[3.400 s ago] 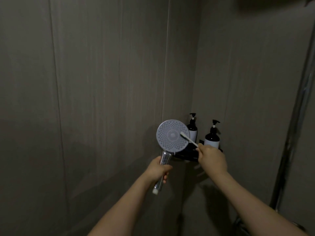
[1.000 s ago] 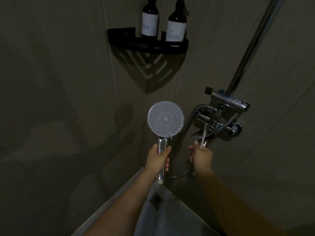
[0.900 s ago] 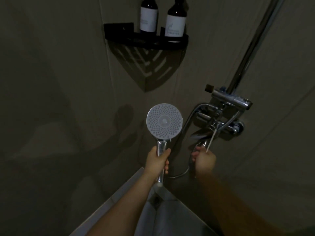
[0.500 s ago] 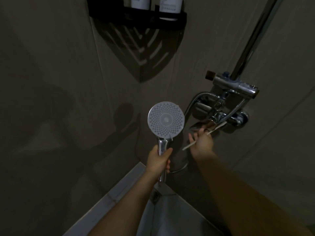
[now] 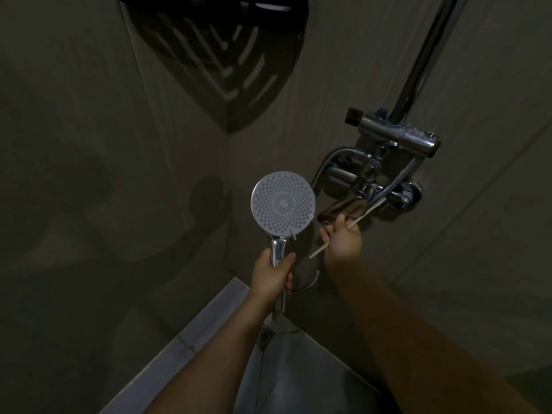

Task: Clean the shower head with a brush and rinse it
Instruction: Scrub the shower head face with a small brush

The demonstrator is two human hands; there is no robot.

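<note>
Fingers of the left hand (image 5: 273,271) wrap round the chrome handle of the shower head (image 5: 283,203), thumb up the front, holding it upright with the round grey nozzle face turned to the camera. Over on the other side, the right hand (image 5: 342,242) has its fingers curled round the brush (image 5: 363,215), a thin white stick that runs slantwise through the fist, one end poking out below toward the shower head, the other up against the mixer tap (image 5: 379,186).

Biggest thing in shot: the dull grey wall panels (image 5: 89,144), meeting in a corner behind the shower head. Top of frame, the black corner shelf (image 5: 209,4) throws a slatted shadow down the wall. On the right a chrome riser pipe (image 5: 424,55) drops into the tap body, and the tap's lever (image 5: 340,209) sits just above the right hand's fingertips. A chrome hose (image 5: 324,167) loops from the tap. Below, pale floor tiles (image 5: 292,377) with a drain (image 5: 264,334). No lettering or label is readable anywhere in this dim light.
</note>
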